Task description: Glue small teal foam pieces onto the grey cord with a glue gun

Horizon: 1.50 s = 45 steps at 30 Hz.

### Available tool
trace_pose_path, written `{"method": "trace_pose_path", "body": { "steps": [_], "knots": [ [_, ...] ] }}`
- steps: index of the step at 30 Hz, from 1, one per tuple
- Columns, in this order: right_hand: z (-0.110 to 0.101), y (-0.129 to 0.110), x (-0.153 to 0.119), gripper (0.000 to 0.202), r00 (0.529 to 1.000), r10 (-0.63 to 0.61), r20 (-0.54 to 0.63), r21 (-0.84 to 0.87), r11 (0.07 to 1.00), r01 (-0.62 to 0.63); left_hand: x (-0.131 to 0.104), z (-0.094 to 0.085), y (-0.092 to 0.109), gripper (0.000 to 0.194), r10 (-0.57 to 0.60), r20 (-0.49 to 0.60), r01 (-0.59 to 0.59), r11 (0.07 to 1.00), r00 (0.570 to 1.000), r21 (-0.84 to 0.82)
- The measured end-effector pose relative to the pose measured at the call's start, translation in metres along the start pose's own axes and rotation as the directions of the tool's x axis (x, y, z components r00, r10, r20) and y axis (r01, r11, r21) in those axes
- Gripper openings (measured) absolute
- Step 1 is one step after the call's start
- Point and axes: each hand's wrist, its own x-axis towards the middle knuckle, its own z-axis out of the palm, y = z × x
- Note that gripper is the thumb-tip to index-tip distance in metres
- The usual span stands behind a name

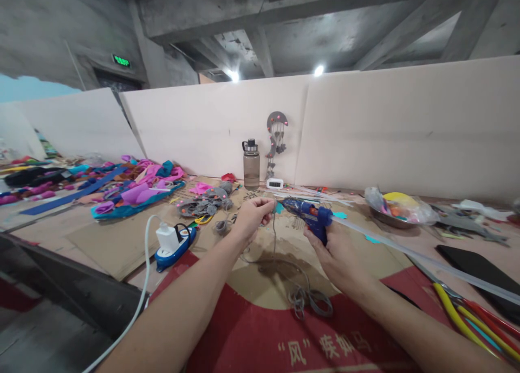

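My right hand [335,248] is wrapped round the handle of a blue glue gun [312,215], its nozzle pointing left. A long clear glue stick [385,246] sticks out of the gun's back. My left hand [255,217] pinches a grey cord [275,235] close to the nozzle; a small teal piece [279,207] shows by the fingertips, and I cannot tell whether it is held too. From the pinch the cord hangs down to the cardboard [252,286], where its loose end lies in a tangled coil [311,301].
A blue power strip [175,254] with a white plug and cable stands left. Grey felt pieces [205,202] and colourful fabric scraps [138,194] lie behind it. A water bottle [251,164], small digital clock [275,184], metal bowl [400,217], black phone [483,275] and pliers [455,308] surround the work area.
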Motion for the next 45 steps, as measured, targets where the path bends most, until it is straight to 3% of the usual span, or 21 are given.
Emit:
{"method": "trace_pose_path", "body": {
  "steps": [45],
  "knots": [
    [-0.0005, -0.0005, -0.0005, 0.032, 1.0, 0.003, 0.007, 0.019, 1.0, -0.003, 0.0007, -0.0005, -0.0004, 0.029, -0.003, -0.004, 0.003, 1.0, 1.0, 0.007]
  ]
}}
